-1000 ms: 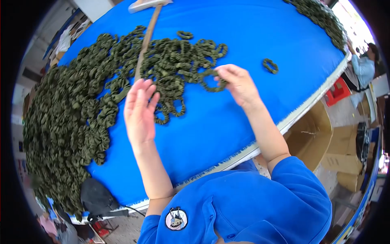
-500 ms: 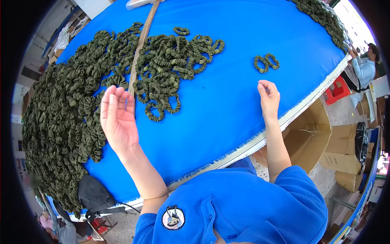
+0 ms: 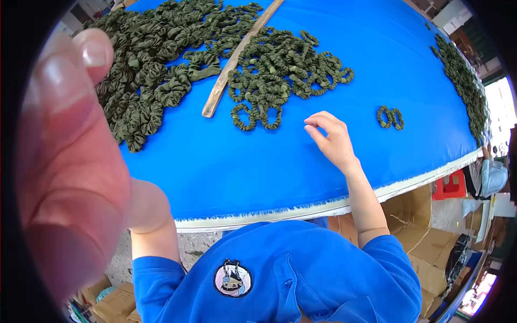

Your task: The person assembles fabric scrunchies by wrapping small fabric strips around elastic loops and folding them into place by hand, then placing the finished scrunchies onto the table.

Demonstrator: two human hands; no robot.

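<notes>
My left hand [image 3: 75, 177] is raised very close to the camera, large and blurred at the far left. Its fingers point up, partly cut off by the dark edge, and no object shows in it. Over the blue table cover [image 3: 258, 172] hovers my right hand [image 3: 336, 142], fingers bent and thumb slightly apart, with nothing visible between them. Left of it lies a pile of dark green scrunchies [image 3: 285, 67], gathered fabric rings. To its right rests a separate pair of scrunchies [image 3: 390, 117], side by side.
A wooden strip [image 3: 237, 59] divides the pile from a larger heap of green scrunchies [image 3: 145, 54]. More green pieces [image 3: 460, 81] line the far right side. Cardboard boxes [image 3: 431, 247] and a red stool [image 3: 450, 184] stand beyond the table edge. Another person [image 3: 493, 175] is at right.
My left hand has risen from over the table towards the camera. My right hand has moved left, away from the separate pair and nearer the pile. The view has shifted.
</notes>
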